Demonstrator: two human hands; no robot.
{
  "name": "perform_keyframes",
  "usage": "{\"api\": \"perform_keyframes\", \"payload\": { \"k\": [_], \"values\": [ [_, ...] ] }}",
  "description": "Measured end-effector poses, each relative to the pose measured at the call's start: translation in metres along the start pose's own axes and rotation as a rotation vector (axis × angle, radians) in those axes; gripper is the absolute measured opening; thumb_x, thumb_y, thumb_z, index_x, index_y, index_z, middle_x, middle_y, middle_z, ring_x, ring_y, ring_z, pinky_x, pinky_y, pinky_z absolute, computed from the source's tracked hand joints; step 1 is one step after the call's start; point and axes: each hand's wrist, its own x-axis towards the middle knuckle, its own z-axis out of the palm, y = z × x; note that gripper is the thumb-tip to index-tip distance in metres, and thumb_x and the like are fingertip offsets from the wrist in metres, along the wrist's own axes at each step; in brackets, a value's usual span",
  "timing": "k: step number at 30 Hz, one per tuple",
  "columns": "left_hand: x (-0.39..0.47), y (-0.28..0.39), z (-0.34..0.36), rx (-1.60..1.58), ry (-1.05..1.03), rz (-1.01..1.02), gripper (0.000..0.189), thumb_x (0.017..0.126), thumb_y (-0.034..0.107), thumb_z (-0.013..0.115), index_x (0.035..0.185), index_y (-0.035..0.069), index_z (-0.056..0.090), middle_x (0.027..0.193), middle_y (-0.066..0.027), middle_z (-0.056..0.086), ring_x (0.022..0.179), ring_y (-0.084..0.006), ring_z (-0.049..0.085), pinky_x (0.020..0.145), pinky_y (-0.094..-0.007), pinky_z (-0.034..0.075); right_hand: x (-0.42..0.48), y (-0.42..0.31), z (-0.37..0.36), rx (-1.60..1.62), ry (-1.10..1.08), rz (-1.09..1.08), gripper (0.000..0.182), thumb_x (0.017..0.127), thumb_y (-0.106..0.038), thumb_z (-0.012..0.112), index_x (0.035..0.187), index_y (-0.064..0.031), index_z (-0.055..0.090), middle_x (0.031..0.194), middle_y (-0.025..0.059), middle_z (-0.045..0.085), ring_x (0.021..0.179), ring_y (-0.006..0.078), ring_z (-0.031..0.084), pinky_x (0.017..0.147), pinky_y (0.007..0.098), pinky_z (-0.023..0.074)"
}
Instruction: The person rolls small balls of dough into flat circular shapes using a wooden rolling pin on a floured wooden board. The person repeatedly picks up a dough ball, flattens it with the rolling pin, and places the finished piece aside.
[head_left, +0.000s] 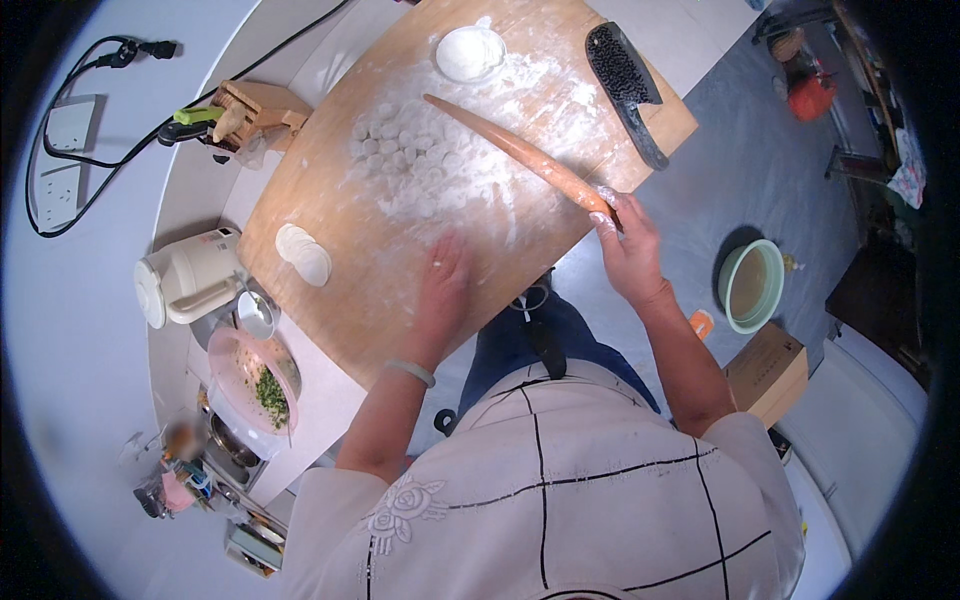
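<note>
My right hand grips the near end of a tapered wooden rolling pin. The pin slants across a floured wooden board, its thin tip by several small dough pieces. My left hand is low over the board's near part, back of the hand up and blurred. Whether anything lies under its fingers is hidden. Round dough wrappers overlap in a short row to its left. At the far side stand a bowl of flour and a black-bladed cleaver, which lies along the right edge.
Left of the board are a wooden knife block, a cream electric kettle, a small bowl and a pink bowl with chopped greens. A black cable runs behind. A green basin and cardboard box stand on the floor at right.
</note>
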Motion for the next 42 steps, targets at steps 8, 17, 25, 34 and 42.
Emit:
{"api": "perform_keyframes", "payload": {
  "k": [8,17,25,34,42],
  "values": [
    [0.085,0.033,0.005,-0.054,0.042,0.201,0.059,0.083,0.018,0.067,0.137,0.000,0.050,0.146,-0.0199,0.047,0.139,-0.0345,0.041,0.118,-0.0450,0.029,0.003,-0.005,0.001,0.049,-0.004,-0.009,0.028,0.090,-0.003,0.063,0.118,0.0024,0.061,0.100,0.0182,0.064,0.088,0.0319,0.063,0.078,0.0378,0.0517],
    [0.035,0.024,-0.028,-0.041,-0.326,0.356,0.086,0.081,0.044,0.070,0.146,-0.002,0.038,0.155,-0.0191,0.035,0.147,-0.0308,0.027,0.120,-0.0450,0.021,0.001,0.000,0.010,0.025,-0.037,-0.076,0.027,0.090,-0.003,0.063,0.116,0.0025,0.062,0.100,0.0202,0.063,0.089,0.0351,0.063,0.079,0.0393,0.0516],
    [-0.015,-0.032,-0.049,0.080,-0.367,0.478,0.087,0.089,0.061,0.053,0.151,0.004,0.033,0.160,-0.0211,0.025,0.150,-0.0338,0.020,0.122,-0.0521,0.011,0.005,0.025,0.029,-0.213,-0.330,-0.361,0.038,0.079,0.000,0.065,0.116,0.0008,0.063,0.099,0.0193,0.062,0.090,0.0382,0.060,0.080,0.0461,0.0503],
    [-0.058,-0.018,-0.056,0.146,-0.087,-0.270,0.087,0.089,0.045,0.062,0.149,-0.008,0.027,0.158,-0.0291,0.021,0.148,-0.0443,0.018,0.122,-0.0529,0.010,0.008,0.006,0.069,-0.260,-0.509,-0.753,0.038,0.080,-0.008,0.063,0.118,-0.0051,0.063,0.107,0.0121,0.063,0.101,0.0303,0.060,0.090,0.0462,0.0465],
    [-0.060,-0.015,-0.030,0.089,0.025,-0.356,0.087,0.087,0.044,0.065,0.148,-0.007,0.031,0.155,-0.0282,0.029,0.147,-0.0429,0.022,0.121,-0.0523,0.014,0.004,-0.005,0.088,-0.455,-0.401,-0.811,0.044,0.084,-0.011,0.058,0.128,-0.0094,0.059,0.130,0.0143,0.058,0.128,0.0302,0.052,0.112,0.0535,0.0339]
  ]
}}
